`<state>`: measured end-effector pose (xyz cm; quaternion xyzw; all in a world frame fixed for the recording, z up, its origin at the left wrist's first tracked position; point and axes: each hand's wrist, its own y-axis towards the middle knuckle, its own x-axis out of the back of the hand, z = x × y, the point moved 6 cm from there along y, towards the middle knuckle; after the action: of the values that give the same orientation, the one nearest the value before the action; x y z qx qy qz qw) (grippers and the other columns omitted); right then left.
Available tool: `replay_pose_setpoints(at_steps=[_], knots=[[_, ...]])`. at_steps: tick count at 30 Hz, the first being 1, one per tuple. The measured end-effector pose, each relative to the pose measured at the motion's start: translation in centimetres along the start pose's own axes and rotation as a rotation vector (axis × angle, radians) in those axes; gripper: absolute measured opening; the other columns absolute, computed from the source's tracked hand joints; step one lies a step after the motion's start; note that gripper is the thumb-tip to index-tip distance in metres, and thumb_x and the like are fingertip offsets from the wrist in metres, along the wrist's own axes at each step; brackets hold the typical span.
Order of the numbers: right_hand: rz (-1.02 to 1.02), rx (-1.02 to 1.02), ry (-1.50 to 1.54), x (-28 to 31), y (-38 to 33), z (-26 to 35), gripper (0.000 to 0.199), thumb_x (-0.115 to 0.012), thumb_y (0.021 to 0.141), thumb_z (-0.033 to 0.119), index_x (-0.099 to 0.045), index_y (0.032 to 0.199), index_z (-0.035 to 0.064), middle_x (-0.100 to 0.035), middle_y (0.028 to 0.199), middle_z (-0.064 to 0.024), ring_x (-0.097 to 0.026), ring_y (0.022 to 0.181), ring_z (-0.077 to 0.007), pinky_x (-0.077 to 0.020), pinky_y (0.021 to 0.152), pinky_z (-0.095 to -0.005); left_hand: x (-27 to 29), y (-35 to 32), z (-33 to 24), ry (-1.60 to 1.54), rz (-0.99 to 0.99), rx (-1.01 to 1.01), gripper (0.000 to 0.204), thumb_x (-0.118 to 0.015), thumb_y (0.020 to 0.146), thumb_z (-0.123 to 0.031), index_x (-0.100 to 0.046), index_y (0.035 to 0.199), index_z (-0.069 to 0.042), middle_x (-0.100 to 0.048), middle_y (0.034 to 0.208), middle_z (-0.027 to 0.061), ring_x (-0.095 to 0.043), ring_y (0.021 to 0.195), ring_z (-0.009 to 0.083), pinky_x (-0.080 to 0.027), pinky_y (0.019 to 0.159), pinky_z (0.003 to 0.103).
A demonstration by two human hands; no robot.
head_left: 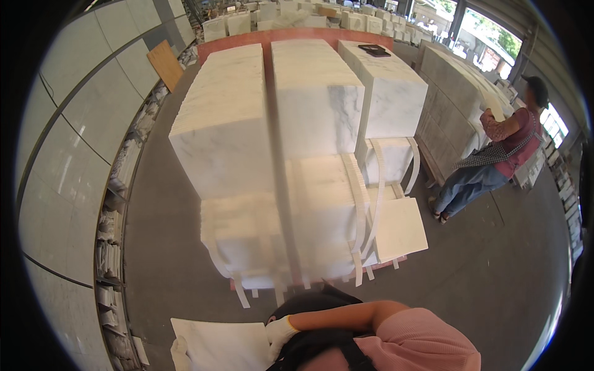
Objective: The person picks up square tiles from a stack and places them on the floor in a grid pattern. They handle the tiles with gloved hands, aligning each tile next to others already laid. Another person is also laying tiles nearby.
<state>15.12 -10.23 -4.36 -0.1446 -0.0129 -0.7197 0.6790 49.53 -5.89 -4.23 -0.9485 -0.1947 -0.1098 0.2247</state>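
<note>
A white marble tile (224, 344) lies flat at the bottom edge of the view. My left hand (180, 353), in a white glove, grips its left edge. My right hand (278, 334), also in a white glove, holds its right edge, with my bare forearm and pink sleeve (413, 339) reaching in from the lower right. A dark piece of clothing (317, 304) sits just behind my right arm and hides the floor there.
Straight ahead stands a pallet of tall white marble tile stacks (278, 148) bound with white straps (361, 210). Another person (495, 154) leans on a stack at the right. Tiled wall panels (80, 123) and racks of tile pieces (111, 247) line the left. Grey floor (495, 266) lies to the right.
</note>
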Motion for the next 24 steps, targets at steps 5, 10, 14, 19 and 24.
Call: replay_pose_setpoints(at_steps=[5,10,14,19,24], knots=[[-0.258,-0.175,0.001,9.4,-8.6,-4.7,0.059,-0.074,0.087,0.045,-0.067,0.132,0.0079,-0.071,0.126,-0.0179,-0.067,0.114,-0.0346,-0.051,0.096,-0.041,-1.7,0.9,0.0,0.146,-0.035,0.112,0.032,-0.059,0.102,-0.034,-0.073,0.102,-0.006,-0.071,0.086,0.0113,-0.067,0.08,0.0304,-0.051,0.071,0.044],[-1.031,-0.383,-0.189,22.4,-24.3,-12.1,0.046,-0.065,0.093,0.032,-0.065,0.134,0.0101,-0.064,0.133,-0.0176,-0.058,0.127,-0.0281,-0.0442,0.109,-0.0402,-3.2,0.6,-2.6,0.328,-0.013,0.103,0.048,-0.058,0.104,-0.043,-0.068,0.113,0.003,-0.069,0.098,0.0088,-0.063,0.092,0.0237,-0.052,0.08,0.039],[-1.573,-0.599,-0.046,28.7,-37.6,-16.4,0.056,-0.065,0.097,0.024,-0.052,0.148,0.0072,-0.056,0.149,-0.015,-0.054,0.134,-0.0296,-0.0418,0.113,-0.0398,-6.1,0.3,-5.7,0.337,-0.02,0.124,0.056,-0.057,0.105,-0.045,-0.063,0.125,0.007,-0.066,0.11,0.0084,-0.058,0.1,0.0185,-0.049,0.087,0.033],[-1.886,-0.704,-0.5,36.9,-43.1,-16.8,0.067,-0.065,0.093,0.024,-0.043,0.153,0.0052,-0.05,0.153,-0.0181,-0.05,0.138,-0.0321,-0.0429,0.112,-0.0388,-10.8,2.3,-7.7,0.265,0.008,0.307,0.056,-0.057,0.105,-0.044,-0.061,0.128,0.008,-0.066,0.113,0.0095,-0.058,0.101,0.0191,-0.049,0.088,0.033],[-1.837,-0.776,-0.203,42.4,-42.3,-20.1,0.064,-0.063,0.096,0.025,-0.042,0.153,0.003,-0.053,0.15,-0.0175,-0.053,0.135,-0.0284,-0.045,0.109,-0.0378,-14.5,4.0,-9.3,0.282,0.079,0.269,0.056,-0.057,0.106,-0.043,-0.061,0.129,0.007,-0.067,0.114,0.0097,-0.058,0.101,0.0197,-0.049,0.089,0.034]])
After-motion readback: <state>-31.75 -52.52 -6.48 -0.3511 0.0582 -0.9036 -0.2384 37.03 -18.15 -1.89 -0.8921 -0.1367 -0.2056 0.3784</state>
